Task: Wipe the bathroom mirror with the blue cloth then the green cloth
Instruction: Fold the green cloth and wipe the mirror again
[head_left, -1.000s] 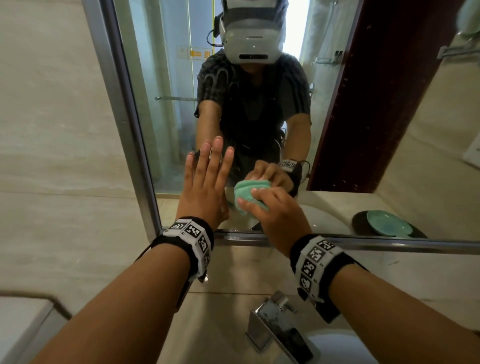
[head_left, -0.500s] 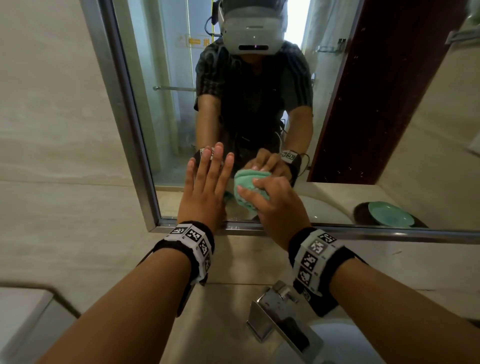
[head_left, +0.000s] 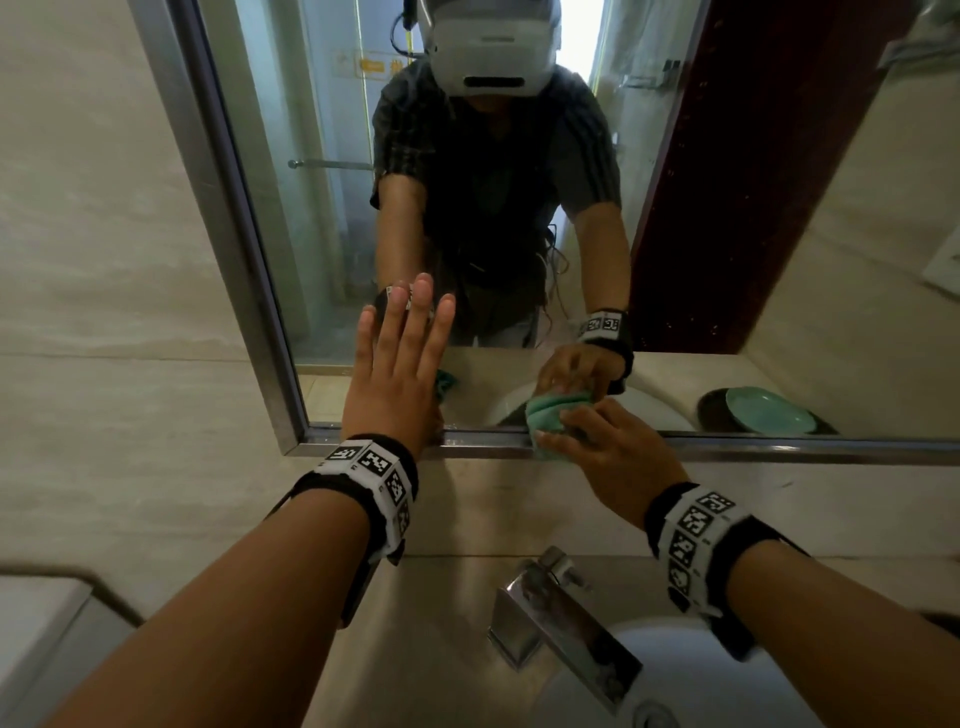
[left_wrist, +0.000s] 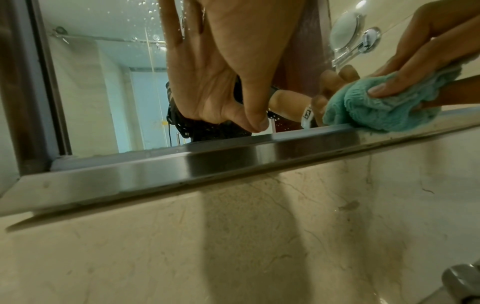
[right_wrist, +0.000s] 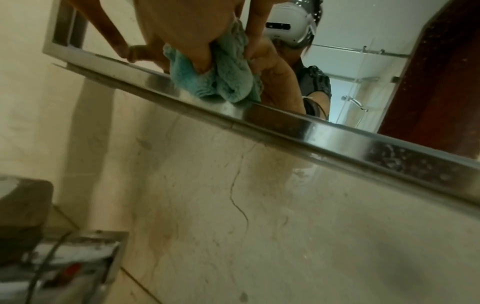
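The bathroom mirror (head_left: 675, 234) hangs in a steel frame (head_left: 779, 449) above the sink. My left hand (head_left: 400, 364) lies flat on the glass near its lower left corner with the fingers straight, and the thumb (left_wrist: 254, 119) reaches almost to the frame. To its right, my right hand (head_left: 608, 447) grips the bunched green cloth (head_left: 550, 415) and presses it against the glass at the bottom frame. The cloth (left_wrist: 376, 111) overlaps the frame's ledge, with my right fingers (left_wrist: 384, 88) curled over it. In the right wrist view the cloth (right_wrist: 228, 78) bulges between palm and fingers. No blue cloth is in view.
A chrome tap (head_left: 566, 618) and a white basin (head_left: 701, 675) sit directly below my hands. Beige marble wall (left_wrist: 259, 226) runs under the mirror. A green plate (head_left: 769, 413) shows as a reflection at the right. A white surface (head_left: 31, 623) sits at the lower left.
My right hand has carried the green cloth down and to the right, from beside the left hand to the mirror's bottom frame. The left hand stays flat on the glass.
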